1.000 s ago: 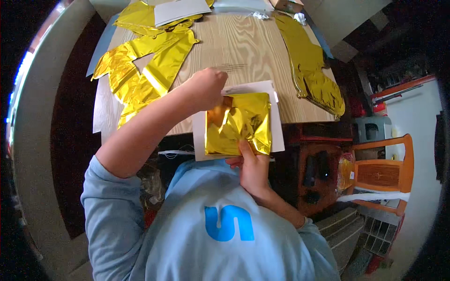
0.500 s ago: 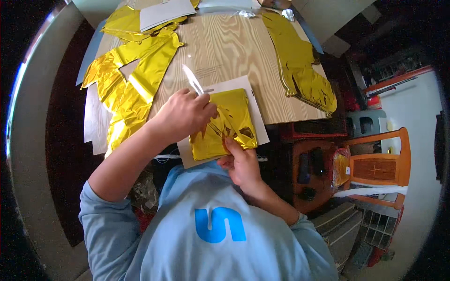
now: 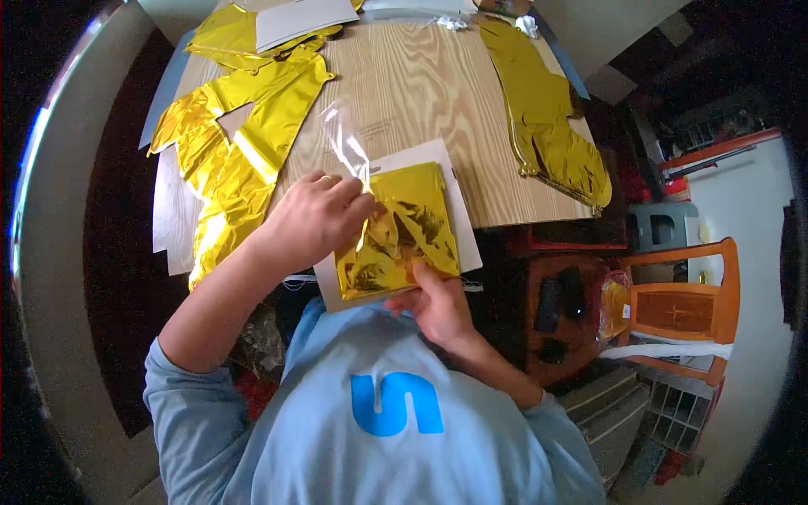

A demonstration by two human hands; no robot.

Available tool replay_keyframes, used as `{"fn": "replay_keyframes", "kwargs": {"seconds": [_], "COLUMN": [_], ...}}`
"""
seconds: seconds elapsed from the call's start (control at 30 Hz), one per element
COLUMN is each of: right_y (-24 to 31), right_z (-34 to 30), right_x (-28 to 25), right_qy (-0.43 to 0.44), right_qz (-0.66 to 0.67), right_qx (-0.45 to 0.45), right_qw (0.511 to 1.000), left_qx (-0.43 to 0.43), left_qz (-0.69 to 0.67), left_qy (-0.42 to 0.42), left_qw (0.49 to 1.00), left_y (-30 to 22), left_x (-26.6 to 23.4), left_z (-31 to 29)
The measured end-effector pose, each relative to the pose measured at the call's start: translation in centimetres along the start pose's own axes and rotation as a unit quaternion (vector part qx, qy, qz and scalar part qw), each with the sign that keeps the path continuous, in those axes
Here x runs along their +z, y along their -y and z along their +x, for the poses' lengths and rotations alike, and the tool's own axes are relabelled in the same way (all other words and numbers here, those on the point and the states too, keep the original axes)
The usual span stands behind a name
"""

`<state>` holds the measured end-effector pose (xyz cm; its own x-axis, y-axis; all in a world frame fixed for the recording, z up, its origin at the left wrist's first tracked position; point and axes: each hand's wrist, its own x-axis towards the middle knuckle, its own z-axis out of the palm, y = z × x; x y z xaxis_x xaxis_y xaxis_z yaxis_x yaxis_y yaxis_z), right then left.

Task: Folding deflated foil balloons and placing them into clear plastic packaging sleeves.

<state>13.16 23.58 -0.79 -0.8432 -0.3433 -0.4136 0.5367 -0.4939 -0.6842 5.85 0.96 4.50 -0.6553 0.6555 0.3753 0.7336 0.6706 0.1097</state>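
A folded gold foil balloon (image 3: 402, 227) lies on a white card (image 3: 459, 210) at the table's near edge, close to my body. My right hand (image 3: 438, 307) grips the lower edge of the two, thumb on top of the foil and fingers beneath. My left hand (image 3: 318, 215) is closed at the upper left side of the packet, fingertips pinching a strip of clear plastic film (image 3: 343, 143). That film stands up past the knuckles and catches the light. How far it reaches over the foil, I cannot tell.
Flat gold foil balloons lie on the wooden table (image 3: 404, 84), one at left (image 3: 244, 151) and another at right (image 3: 547, 118). A white card stack (image 3: 303, 21) and crumpled white scraps (image 3: 452, 23) are at the far side. To the right stands a wooden chair (image 3: 673, 307).
My left hand has shifted slightly left and down. More of the clear film now shows above it, and the packet has tipped a little, with its foil creases changed.
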Motion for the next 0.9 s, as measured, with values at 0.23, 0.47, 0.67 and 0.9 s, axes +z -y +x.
{"fn": "replay_keyframes", "kwargs": {"seconds": [0.23, 0.47, 0.67, 0.9], "right_y": [-1.5, -2.1, -2.2, -2.2], "right_z": [-0.2, 0.6, 0.4, -0.9], "right_x": [-2.3, -1.6, -1.6, -2.2], "right_qy": [0.011, -0.037, -0.017, 0.026], "right_qz": [-0.109, -0.046, -0.014, 0.016], "right_qx": [-0.02, -0.023, -0.025, -0.013], "right_qw": [0.994, 0.998, 0.999, 0.999], "left_qx": [-0.031, -0.064, -0.425, -0.496], "left_qz": [0.047, -0.028, -0.422, -0.711], "left_qy": [0.052, 0.006, -0.487, -0.316], "left_qw": [0.997, 0.998, 0.636, 0.386], "left_y": [-0.5, 0.2, -2.2, -2.0], "left_x": [0.5, 1.1, 2.5, 1.2], "left_z": [-1.0, -2.8, -5.9, -5.8]}}
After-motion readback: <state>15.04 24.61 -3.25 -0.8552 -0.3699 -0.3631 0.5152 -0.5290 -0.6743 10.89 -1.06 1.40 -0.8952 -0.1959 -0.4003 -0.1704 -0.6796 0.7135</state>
